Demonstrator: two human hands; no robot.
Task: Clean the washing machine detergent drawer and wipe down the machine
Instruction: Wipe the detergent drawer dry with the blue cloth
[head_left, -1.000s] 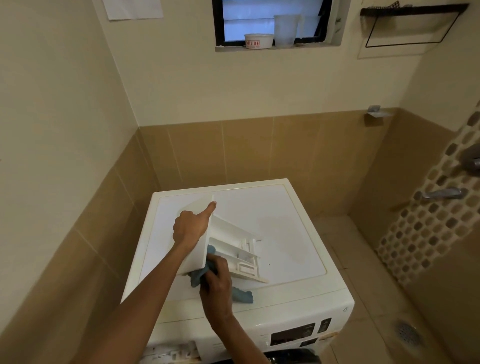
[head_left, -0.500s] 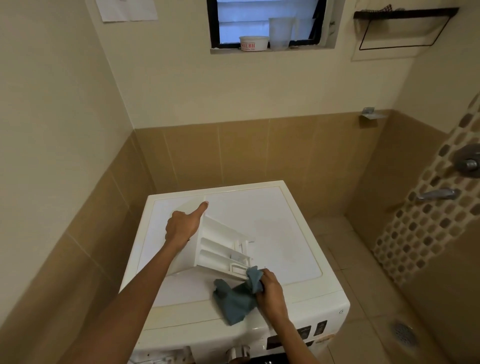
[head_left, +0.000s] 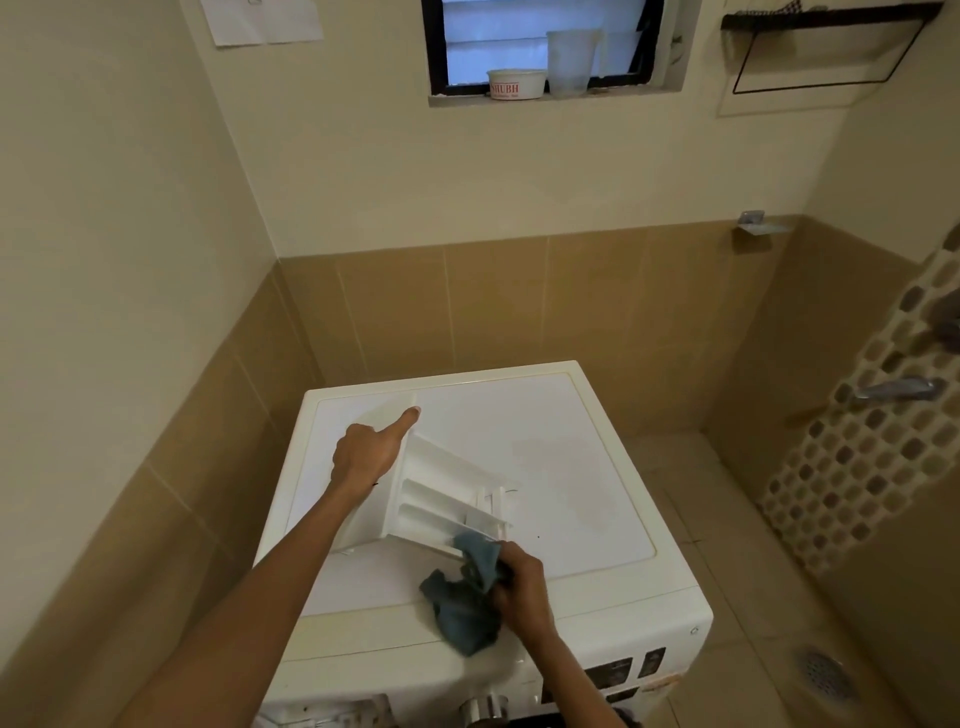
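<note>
Drawer (head_left: 422, 486), one, perhaps three compartments (head_left: 448, 513), one cloth (head_left: 462, 608)

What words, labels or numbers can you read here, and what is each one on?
"SHUBH" in red, on the white tub on the window sill.
Smaller red line under it: too small to read.
On the washing machine, the control panel: markings too blurred to read.
The paper sheet, top left: no writing legible.
</note>
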